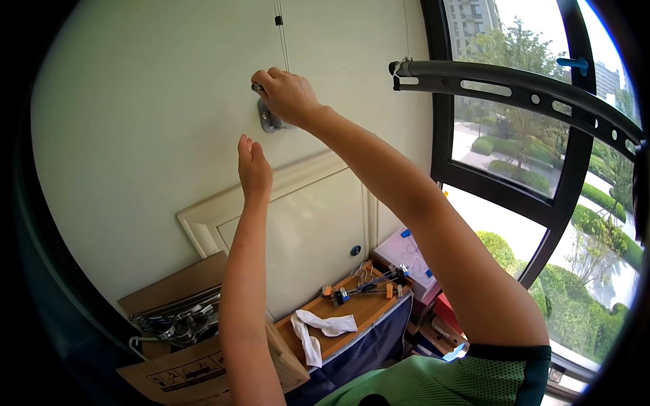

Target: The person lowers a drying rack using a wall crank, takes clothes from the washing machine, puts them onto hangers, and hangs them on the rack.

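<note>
My right hand [288,95] is closed around the handle of a grey metal hand crank [269,120] fixed to the wall. The end of the handle shows beside my fingers; my palm hides most of the rest. Thin cables [282,40] with a small black stopper run up the wall above it. Just below the crank, my left hand [256,169] is raised edge-on, its fingers stretched out and holding nothing. It is apart from the crank. A dark slotted drying-rack rail [494,78] hangs at the right from a cable.
A cream cabinet door [305,237] leans on the wall. Below are a wooden tray [321,345] with white socks [325,325] and clip hangers [365,287], and a cardboard box [179,375] holding metal hangers [186,321]. A black-framed window [501,183] stands at the right.
</note>
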The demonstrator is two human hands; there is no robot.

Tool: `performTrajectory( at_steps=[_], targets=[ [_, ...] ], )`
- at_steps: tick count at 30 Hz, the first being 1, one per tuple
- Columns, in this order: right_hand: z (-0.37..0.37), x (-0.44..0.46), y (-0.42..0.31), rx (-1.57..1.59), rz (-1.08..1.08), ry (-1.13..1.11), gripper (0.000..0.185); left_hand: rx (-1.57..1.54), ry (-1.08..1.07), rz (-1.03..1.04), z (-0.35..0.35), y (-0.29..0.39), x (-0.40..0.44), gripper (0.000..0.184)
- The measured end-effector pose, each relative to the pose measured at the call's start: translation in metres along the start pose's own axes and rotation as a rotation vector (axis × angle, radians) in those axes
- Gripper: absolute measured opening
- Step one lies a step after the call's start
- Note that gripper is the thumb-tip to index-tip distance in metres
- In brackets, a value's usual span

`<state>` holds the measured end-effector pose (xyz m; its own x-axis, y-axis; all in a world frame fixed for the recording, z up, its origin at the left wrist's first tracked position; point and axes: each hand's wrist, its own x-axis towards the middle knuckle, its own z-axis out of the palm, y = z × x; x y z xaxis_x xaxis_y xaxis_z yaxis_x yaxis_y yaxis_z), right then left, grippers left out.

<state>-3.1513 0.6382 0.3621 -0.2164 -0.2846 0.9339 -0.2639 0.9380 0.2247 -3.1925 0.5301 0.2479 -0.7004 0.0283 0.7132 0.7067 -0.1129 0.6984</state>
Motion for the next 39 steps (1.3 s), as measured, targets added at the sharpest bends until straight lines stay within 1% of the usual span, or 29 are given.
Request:
performTrajectory(
  at_steps=[3, 4, 6, 9, 10, 11, 12, 13, 14, 15, 16, 17, 18, 20, 21, 22, 24, 25, 26, 27, 28, 29, 31, 32, 34, 36, 37, 38, 39],
  targets=[
    [0.016, -0.031, -0.023, 0.001, -0.134, 0.002, 0.012, -0.083, 0.087, -0.012, -0.008, -0.001, 0.0, 0.049],
    [0.017, -0.044, -0.029, -0.02, -0.102, -0.092, 0.013, -0.135, 0.126, -0.017, -0.012, -0.001, 0.001, 0.05],
    [0.024, -0.077, -0.03, -0.006, -0.111, -0.175, 0.014, -0.113, 0.153, 0.003, -0.016, -0.011, 0.003, 0.051],
    [0.019, -0.119, -0.019, -0.009, -0.034, -0.219, 0.016, -0.07, 0.092, 0.006, -0.019, -0.003, -0.004, 0.051],
    [0.018, -0.126, -0.014, -0.013, -0.025, -0.224, 0.016, 0.03, 0.057, 0.027, -0.017, 0.003, -0.009, 0.05],
    [0.016, -0.134, -0.008, -0.025, 0.034, -0.271, 0.016, 0.127, 0.017, 0.048, -0.012, 0.008, -0.014, 0.05],
    [0.009, -0.139, -0.005, -0.04, 0.098, -0.319, 0.017, 0.12, -0.001, 0.041, -0.006, 0.013, -0.019, 0.05],
    [0.004, -0.14, -0.002, -0.001, 0.138, -0.395, 0.028, 0.103, -0.028, 0.055, 0.002, 0.018, -0.025, 0.048],
    [0.0, -0.143, 0.0, -0.015, 0.161, -0.404, 0.028, 0.084, -0.058, 0.067, 0.01, 0.021, -0.031, 0.046],
    [-0.008, -0.144, -0.003, 0.025, 0.145, -0.415, 0.033, 0.075, -0.083, 0.056, 0.019, 0.021, -0.036, 0.046],
    [-0.017, -0.146, -0.006, 0.067, 0.131, -0.426, 0.039, 0.082, -0.075, 0.135, 0.028, 0.021, -0.041, 0.044],
    [-0.028, -0.147, -0.009, 0.099, 0.205, -0.486, 0.052, 0.087, -0.064, 0.214, 0.038, 0.022, -0.047, 0.042],
    [-0.034, -0.156, -0.005, 0.087, 0.228, -0.496, 0.052, 0.076, -0.087, 0.202, 0.047, 0.026, -0.054, 0.042],
    [-0.048, -0.176, 0.003, 0.17, 0.295, -0.335, 0.055, 0.128, -0.068, 0.412, 0.062, 0.035, -0.07, 0.039],
    [-0.063, -0.186, 0.007, 0.202, 0.378, -0.332, 0.055, 0.129, -0.099, 0.407, 0.072, 0.04, -0.08, 0.039],
    [-0.08, -0.199, 0.012, 0.194, 0.406, -0.344, 0.055, 0.121, -0.123, 0.388, 0.084, 0.042, -0.092, 0.039],
    [-0.118, -0.228, 0.022, 0.154, 0.548, -0.293, 0.05, 0.004, -0.197, 0.334, 0.108, 0.049, -0.119, 0.038],
    [-0.138, -0.244, 0.028, 0.158, 0.588, -0.211, 0.044, -0.038, -0.258, 0.254, 0.123, 0.051, -0.134, 0.038],
    [-0.162, -0.262, 0.033, 0.122, 0.593, -0.104, 0.031, -0.062, -0.287, 0.216, 0.14, 0.054, -0.152, 0.038],
    [-0.192, -0.277, 0.034, 0.101, 0.667, -0.082, 0.025, -0.076, -0.331, 0.223, 0.16, 0.055, -0.173, 0.036],
    [-0.224, -0.292, 0.034, 0.071, 0.742, -0.052, 0.021, -0.097, -0.38, 0.234, 0.18, 0.062, -0.195, 0.034],
    [-0.255, -0.308, 0.03, 0.017, 0.798, -0.023, 0.02, -0.175, -0.477, 0.179, 0.2, 0.072, -0.22, 0.031],
    [-0.327, -0.339, 0.011, -0.069, 0.924, 0.017, 0.022, -0.334, -0.64, 0.103, 0.237, 0.11, -0.277, 0.023],
    [-0.363, -0.359, 0.003, -0.036, 0.973, 0.096, 0.021, -0.401, -0.722, 0.116, 0.257, 0.127, -0.309, 0.02],
    [-0.431, -0.391, -0.019, 0.037, 0.997, 0.203, 0.015, -0.596, -0.88, 0.058, 0.297, 0.162, -0.373, 0.017],
    [-0.498, -0.424, -0.038, -0.061, 0.951, 0.294, 0.015, -0.701, -0.958, -0.015, 0.32, 0.212, -0.435, 0.014],
    [-0.535, -0.434, -0.052, -0.121, 1.0, 0.292, 0.022, -0.791, -1.009, -0.055, 0.334, 0.236, -0.465, 0.013],
    [-0.566, -0.446, -0.064, -0.133, 1.016, 0.41, 0.015, -0.811, -1.056, -0.064, 0.343, 0.257, -0.494, 0.015],
    [-0.602, -0.459, -0.078, -0.237, 1.067, 0.381, 0.013, -0.87, -1.089, -0.067, 0.354, 0.278, -0.523, 0.017]
  ],
)
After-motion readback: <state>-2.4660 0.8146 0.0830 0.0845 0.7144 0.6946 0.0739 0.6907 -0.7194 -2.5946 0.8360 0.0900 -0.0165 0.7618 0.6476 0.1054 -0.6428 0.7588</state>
